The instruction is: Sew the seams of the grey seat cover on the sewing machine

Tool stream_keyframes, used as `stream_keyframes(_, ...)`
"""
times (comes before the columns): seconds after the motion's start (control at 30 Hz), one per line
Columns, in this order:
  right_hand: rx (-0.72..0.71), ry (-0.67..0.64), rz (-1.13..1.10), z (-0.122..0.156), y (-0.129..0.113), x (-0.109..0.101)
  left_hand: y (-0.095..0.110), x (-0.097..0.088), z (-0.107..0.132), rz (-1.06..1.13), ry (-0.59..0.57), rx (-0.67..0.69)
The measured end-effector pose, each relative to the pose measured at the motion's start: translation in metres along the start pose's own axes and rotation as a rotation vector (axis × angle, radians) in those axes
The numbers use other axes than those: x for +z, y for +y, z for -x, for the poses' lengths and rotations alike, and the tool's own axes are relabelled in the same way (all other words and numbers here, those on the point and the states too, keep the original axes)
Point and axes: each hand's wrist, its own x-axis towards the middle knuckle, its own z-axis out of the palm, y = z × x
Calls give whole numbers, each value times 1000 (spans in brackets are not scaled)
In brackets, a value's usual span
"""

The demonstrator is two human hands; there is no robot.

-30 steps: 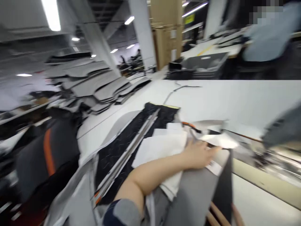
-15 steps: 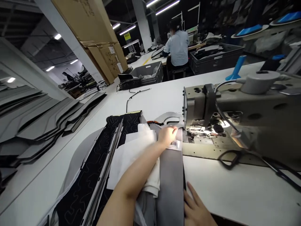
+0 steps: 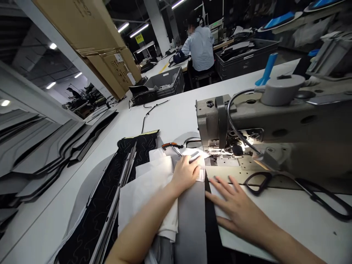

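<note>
Since the grey fabric panel (image 3: 191,220) lies just beside the sewing machine (image 3: 280,124) in the head view, I'd smooth it flat, edge straight. Left hand (image 3: 186,173) is curled on it, can't tell if pinching; right hand (image 3: 238,207) is splayed by its edge.

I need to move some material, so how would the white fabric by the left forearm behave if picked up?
The white fabric would probably flop, since its lower edge folds softly. It seems light, given its thin edges. The layers might slide apart, as their edges lie unaligned.
</note>
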Motion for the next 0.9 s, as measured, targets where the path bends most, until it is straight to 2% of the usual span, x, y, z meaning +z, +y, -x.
stream_keyframes(0.1,55,91,92,11,3,-2,0,3,-5,17,19,-22)
stream_keyframes(0.27,-86,94,64,17,-3,-2,-5,-3,-4,16,-47,-41)
stream_keyframes(0.4,118,174,193,21,20,-4,-5,-1,-3,14,-45,-49)
stream_keyframes(0.47,72,150,184,23,23,-6,-5,1,-4,46,-19,-25)
stream_keyframes(0.57,-123,94,63,26,4,-8,-4,1,-7,90,-15,-14)
stream_keyframes(0.63,-144,114,7,26,-16,-4,-3,0,-9,83,-29,-19)
stream_keyframes(0.77,-99,325,2,25,-50,15,0,-2,-10,55,-29,9)
stream_keyframes(0.83,-139,437,-23,23,-62,23,1,-1,-9,68,-17,15)
stream_keyframes(0.9,-208,486,-71,21,-72,28,3,0,-8,94,-4,20)
